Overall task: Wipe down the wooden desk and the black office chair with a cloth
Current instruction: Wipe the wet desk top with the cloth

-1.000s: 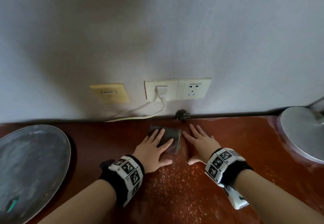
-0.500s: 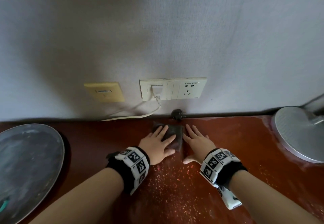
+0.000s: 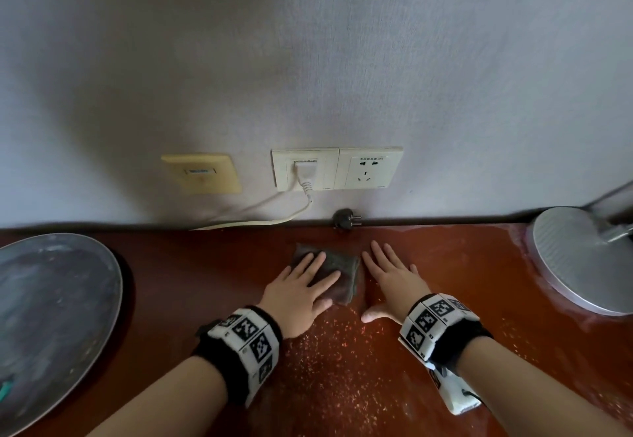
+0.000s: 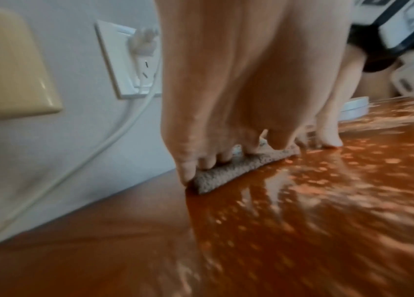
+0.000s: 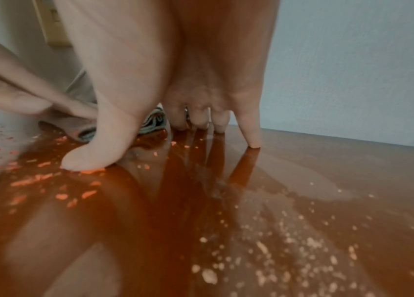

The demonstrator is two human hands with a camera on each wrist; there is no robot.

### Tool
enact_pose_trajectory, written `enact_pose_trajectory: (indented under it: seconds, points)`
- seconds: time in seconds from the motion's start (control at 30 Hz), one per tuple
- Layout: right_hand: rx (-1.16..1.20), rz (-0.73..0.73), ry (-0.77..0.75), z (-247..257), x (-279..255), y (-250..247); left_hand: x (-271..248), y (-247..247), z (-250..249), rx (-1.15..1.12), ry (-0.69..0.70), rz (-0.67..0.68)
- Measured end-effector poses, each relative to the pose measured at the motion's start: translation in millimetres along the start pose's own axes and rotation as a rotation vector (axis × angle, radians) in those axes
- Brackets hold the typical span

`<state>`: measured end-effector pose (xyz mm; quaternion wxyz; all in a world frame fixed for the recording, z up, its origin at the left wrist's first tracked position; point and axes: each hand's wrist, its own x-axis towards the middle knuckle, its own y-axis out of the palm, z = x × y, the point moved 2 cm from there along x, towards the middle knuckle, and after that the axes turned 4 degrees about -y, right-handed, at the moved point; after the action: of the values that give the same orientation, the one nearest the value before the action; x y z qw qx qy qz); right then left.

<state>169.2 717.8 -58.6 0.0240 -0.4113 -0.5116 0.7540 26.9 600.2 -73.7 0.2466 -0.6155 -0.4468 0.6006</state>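
A folded dark grey cloth (image 3: 337, 270) lies on the reddish wooden desk (image 3: 342, 368) near the wall. My left hand (image 3: 301, 291) presses flat on it with straight fingers; the left wrist view shows the fingertips (image 4: 201, 160) on the cloth (image 4: 234, 170). My right hand (image 3: 390, 277) rests flat on the bare desk just right of the cloth, fingers spread and straight; its thumb (image 5: 94, 154) and fingertips touch the wood (image 5: 302, 191). Pale crumbs speckle the desk in front of both hands. The black chair is not in view.
A round grey tray (image 3: 51, 327) sits at the desk's left. A silver lamp base (image 3: 582, 258) stands at the right. Wall sockets (image 3: 337, 167) with a white plugged cable (image 3: 257, 217) and a loose black plug (image 3: 346, 219) are just behind the cloth.
Both hands and the cloth slid toward the wall, then drew slightly back and left; the left hand stays flat on the cloth.
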Motion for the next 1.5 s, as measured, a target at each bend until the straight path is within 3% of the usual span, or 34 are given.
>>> enact_pose_trajectory:
  seconds: [0.1,0.17,0.3,0.33,0.4,0.57,0.7,0.9,1.07,1.27,1.5]
  points:
    - [0.006,0.014,0.008,1,-1,-1,12,-11,17,-0.078,-0.161,-0.01]
    - [0.018,0.01,0.013,1,-1,-1,0,-6,18,0.01,-0.236,-0.036]
    - [0.019,0.005,0.003,0,1,-1,-71,39,11,0.087,-0.115,-0.008]
    - [0.022,0.004,0.004,0,0,-1,-80,41,17,0.028,-0.174,-0.003]
    - [0.022,0.007,0.01,1,0,-1,-77,29,33,-0.046,-0.26,-0.069]
    - [0.023,0.015,0.026,1,1,-1,-24,-3,112,-0.217,-0.522,-0.011]
    - [0.017,0.011,0.021,1,2,0,-13,-11,128,-0.237,-0.499,-0.037]
    - [0.012,-0.002,0.019,0,3,1,-66,34,92,-0.149,-0.311,-0.071]
    - [0.035,0.006,0.019,4,-4,-4,-47,9,99,-0.213,-0.376,0.031]
    - [-0.066,0.036,-0.232,66,-55,42,-127,61,47,-0.073,-0.127,0.102]
    - [-0.138,0.075,-0.199,81,-64,70,-114,53,47,-0.127,-0.254,0.084]
